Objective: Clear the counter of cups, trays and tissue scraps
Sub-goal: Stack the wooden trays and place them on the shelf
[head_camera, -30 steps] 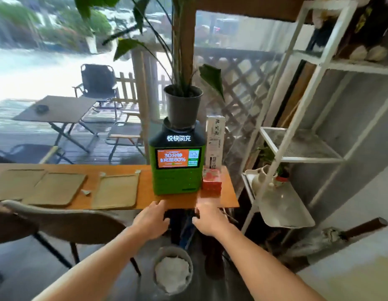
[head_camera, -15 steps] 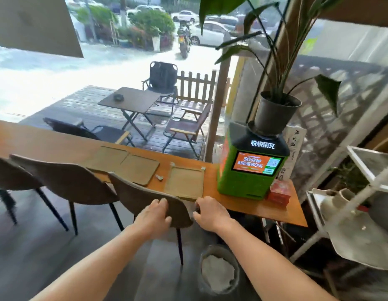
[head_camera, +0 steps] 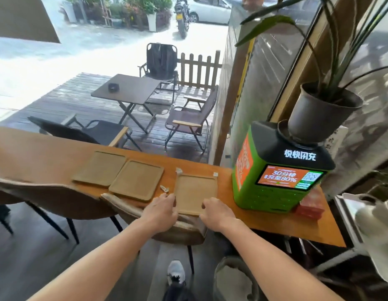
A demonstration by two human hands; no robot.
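Head view: half a second ago both my hands were hanging over the chair back [head_camera: 167,227], short of the surface [head_camera: 47,153]. Now my left hand [head_camera: 161,210] and right hand [head_camera: 218,213] are reaching past it to the near tray [head_camera: 196,192]. The trays and scraps are lying where they were.

The near tray is sitting close to the surface's front edge. The middle tray [head_camera: 137,183] is lying just beside it on the left, and the far tray [head_camera: 99,168] is sitting right against that one. One tissue scrap [head_camera: 164,189] is lying in the gap between the near and middle trays, just ahead of my left fingers [head_camera: 171,199]. A left corner scrap [head_camera: 178,170] and a right corner scrap [head_camera: 215,174] are sitting at the near tray's back corners. The green charging box [head_camera: 275,181] is standing near on the right, leaving a bare strip beside the tray.

My left fingers are lying loosely bent at the tray's left rim and my right fingers [head_camera: 207,205] over its front rim. Neither hand is gripping anything, and I cannot tell whether the tips are touching.
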